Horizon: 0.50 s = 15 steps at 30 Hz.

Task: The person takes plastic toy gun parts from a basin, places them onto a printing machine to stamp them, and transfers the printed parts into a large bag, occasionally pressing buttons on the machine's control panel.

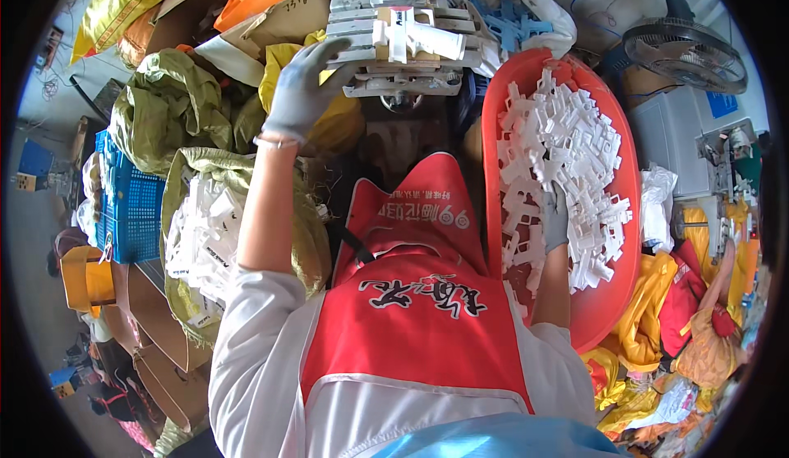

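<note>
Crate (130,211): blue plastic, far left, half buried under bags.
Sack (185,174): olive-green, mouth open, stuffed with white plastic clips (201,232), just left of the raised forearm.
Left hand (300,88): grey glove, up high, fingers spread loose, fingertips touching the left edge of the grey metal jig (394,39), not gripping anything.
Jig: top centre, one white plastic piece (415,39) sitting across it.
Apron (415,302): red, middle foreground.
Right hand (555,215): grey glove, sunk in the pile of white clips (567,154), fingers curled into them; real grip or not, can't tell.
Basin (612,293): big, red, tilted, right of the apron, holding that pile.
Fan (682,47): top right, well apart.
</note>
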Available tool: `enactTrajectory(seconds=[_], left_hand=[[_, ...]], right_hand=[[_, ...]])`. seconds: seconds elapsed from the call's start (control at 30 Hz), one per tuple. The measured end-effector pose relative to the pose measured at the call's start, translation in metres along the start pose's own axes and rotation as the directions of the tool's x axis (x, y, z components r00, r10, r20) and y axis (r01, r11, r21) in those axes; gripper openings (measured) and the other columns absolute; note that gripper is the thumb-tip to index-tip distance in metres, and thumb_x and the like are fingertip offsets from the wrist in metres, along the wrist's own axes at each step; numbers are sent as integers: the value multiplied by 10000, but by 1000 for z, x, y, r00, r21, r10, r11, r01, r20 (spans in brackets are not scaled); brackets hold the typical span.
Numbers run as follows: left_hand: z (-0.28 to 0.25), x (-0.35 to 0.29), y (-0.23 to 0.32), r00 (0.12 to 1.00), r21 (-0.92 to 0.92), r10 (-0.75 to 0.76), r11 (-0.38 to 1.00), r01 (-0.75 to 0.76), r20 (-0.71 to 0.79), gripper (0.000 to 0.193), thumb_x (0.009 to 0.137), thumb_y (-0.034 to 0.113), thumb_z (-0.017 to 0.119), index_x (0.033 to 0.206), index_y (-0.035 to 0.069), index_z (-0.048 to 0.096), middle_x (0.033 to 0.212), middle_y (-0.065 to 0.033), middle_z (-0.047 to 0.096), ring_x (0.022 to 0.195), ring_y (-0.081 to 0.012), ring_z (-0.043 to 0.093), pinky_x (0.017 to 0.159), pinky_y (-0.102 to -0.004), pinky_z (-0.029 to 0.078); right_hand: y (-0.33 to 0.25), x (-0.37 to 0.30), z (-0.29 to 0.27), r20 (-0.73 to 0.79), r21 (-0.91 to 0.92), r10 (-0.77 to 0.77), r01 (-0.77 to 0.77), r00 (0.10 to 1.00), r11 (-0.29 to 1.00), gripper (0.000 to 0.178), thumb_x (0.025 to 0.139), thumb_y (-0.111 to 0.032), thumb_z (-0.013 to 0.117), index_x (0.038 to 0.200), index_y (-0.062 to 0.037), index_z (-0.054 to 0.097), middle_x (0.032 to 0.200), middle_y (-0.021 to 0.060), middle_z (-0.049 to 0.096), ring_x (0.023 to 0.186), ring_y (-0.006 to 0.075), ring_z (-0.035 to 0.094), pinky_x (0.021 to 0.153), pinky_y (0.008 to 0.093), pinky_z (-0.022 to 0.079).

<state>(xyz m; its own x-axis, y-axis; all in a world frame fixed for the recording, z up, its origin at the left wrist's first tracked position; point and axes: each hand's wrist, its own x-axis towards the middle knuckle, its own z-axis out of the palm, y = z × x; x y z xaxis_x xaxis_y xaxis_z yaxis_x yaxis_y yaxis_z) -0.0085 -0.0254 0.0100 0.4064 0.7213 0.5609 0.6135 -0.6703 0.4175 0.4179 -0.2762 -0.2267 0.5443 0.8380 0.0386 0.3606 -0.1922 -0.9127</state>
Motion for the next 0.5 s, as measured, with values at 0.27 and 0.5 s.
enactTrajectory(seconds=[0.27, 0.5], left_hand=[[31, 61, -24, 972, -11, 77, 997, -77, 221, 379, 792, 212, 702, 1128, 71, 598, 1031, -146, 656, 938, -294, 647, 817, -368, 503], [17, 39, -25, 999, -119, -25, 992, 27, 23, 330, 768, 154, 721, 1061, 45, 615, 943, -130, 676, 859, -250, 666, 767, -327, 514]], right_hand=[[-100, -7, 11, 115, 380, 197, -226, 974, 897, 472, 993, -350, 428, 1361, -55, 424, 1313, 61, 490, 1065, 137, 532, 867, 268, 450], [-197, 70, 64, 16, 341, -359, 333, 933, 879, 408, 975, -173, 481, 1353, -33, 423, 1266, 55, 512, 1095, 120, 524, 932, 261, 419]])
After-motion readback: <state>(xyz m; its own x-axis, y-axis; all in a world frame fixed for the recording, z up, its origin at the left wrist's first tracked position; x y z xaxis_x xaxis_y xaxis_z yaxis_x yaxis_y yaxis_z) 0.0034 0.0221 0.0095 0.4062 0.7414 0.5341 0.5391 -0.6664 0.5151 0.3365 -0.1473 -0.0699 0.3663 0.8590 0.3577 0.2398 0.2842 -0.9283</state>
